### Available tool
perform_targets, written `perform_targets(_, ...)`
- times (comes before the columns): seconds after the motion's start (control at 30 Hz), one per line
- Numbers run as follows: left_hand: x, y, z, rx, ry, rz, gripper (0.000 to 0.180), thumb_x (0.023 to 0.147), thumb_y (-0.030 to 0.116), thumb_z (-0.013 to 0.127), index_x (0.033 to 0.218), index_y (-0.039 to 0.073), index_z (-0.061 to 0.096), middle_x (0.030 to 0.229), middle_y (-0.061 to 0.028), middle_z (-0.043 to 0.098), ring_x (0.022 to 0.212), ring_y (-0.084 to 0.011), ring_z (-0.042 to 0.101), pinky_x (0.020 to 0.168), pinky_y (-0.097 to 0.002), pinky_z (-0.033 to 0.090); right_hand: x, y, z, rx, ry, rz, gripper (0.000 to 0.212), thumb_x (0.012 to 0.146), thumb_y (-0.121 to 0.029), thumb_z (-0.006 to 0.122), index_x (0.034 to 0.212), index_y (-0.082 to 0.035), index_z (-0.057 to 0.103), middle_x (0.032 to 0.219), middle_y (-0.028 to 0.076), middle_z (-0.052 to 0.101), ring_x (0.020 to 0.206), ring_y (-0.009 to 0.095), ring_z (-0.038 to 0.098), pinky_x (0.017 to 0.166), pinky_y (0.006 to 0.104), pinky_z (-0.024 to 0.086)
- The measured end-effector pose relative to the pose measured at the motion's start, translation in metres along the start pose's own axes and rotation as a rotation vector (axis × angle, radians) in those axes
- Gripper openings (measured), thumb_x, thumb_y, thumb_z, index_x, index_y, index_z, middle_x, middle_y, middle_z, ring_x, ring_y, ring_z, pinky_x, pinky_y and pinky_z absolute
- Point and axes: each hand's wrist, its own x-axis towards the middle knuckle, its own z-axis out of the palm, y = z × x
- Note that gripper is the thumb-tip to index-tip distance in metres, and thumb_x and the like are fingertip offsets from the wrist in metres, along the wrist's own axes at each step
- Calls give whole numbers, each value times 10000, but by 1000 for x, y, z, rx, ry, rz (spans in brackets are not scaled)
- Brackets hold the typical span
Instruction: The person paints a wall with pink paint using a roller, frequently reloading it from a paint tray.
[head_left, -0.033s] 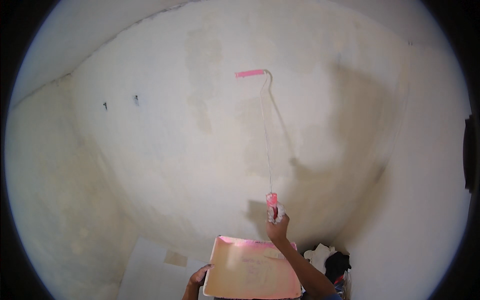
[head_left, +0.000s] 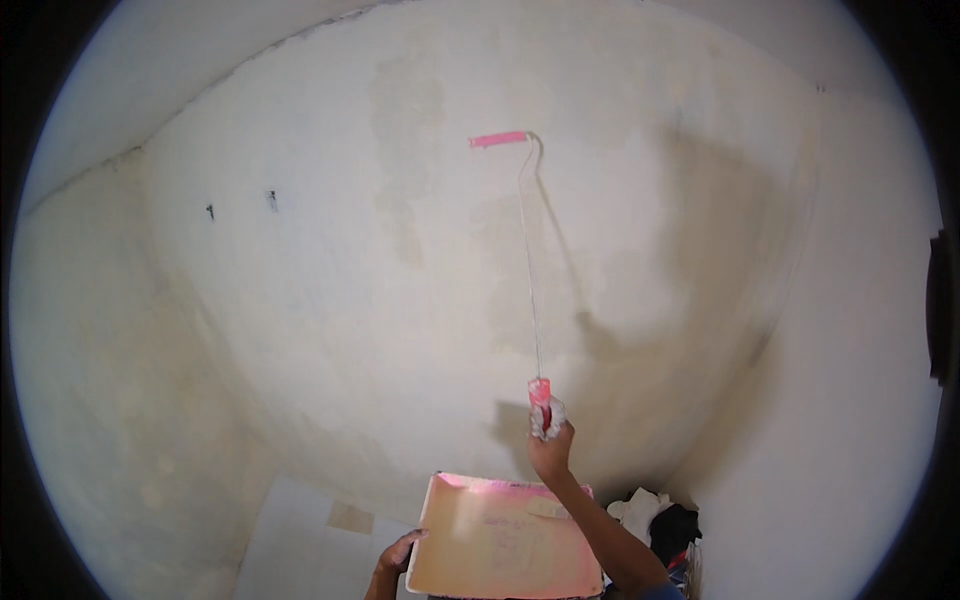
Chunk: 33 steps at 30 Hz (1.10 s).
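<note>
My right hand [head_left: 550,448] is closed round the red and pink handle of a long, thin-framed paint roller [head_left: 500,139]. Its fingers look smeared with white. The roller's pink sleeve is raised high against the pale wall [head_left: 330,300], nearly level, with its shadow just beside it. Low in front of me, my left hand [head_left: 402,550] grips the left rim of a wide paint tray [head_left: 425,510]. Cream-coloured paint covers the tray's inside, with pink along its far and right edges. A pale flat shape [head_left: 545,509] lies in the tray, partly behind my right forearm.
Darker patches mark the wall, and two small dark fixings [head_left: 271,196] stick out at the left. A white panel [head_left: 290,540] with a tan patch stands low on the left. White and black cloths [head_left: 676,530] are heaped at the lower right. A dark object [head_left: 938,308] shows at the right rim.
My right hand and the roller have shifted slightly upward and a touch left along the wall. The tray and my left hand look unmoved.
</note>
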Motion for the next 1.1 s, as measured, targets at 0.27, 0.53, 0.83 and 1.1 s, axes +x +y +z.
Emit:
perform_targets(0.27,14,-7,-11,34,0,3,486,812,312,527,1157,-27,482,1080,-118,580,946,-217,573,843,-348,446,82,-29,63,19,73,-10,156,824,-96,535,943,3,523,644,149,549,574,266,557,540,343,432)
perform_targets(0.53,15,-11,-17,6,9,25,410,827,267,541,1129,-10,523,1061,-76,596,965,-185,555,852,-303,425,179,-72,119,49,142,-44,156,807,-118,536,909,-7,495,696,222,583,688,410,576,600,451,441)
perform_targets(0.83,11,-8,-3,13,4,45,449,831,276,514,1173,-12,477,1091,-99,578,964,-201,566,844,-335,447,132,-59,129,22,53,33,277,848,-161,495,1080,-18,445,757,238,597,726,409,586,604,451,458)
perform_targets(1.1,20,-14,-11,28,-31,28,450,832,279,504,1168,-20,484,1101,-109,573,976,-214,560,854,-337,439,198,-101,125,7,89,-34,213,837,-154,504,979,1,466,764,244,594,755,415,583,641,461,459)
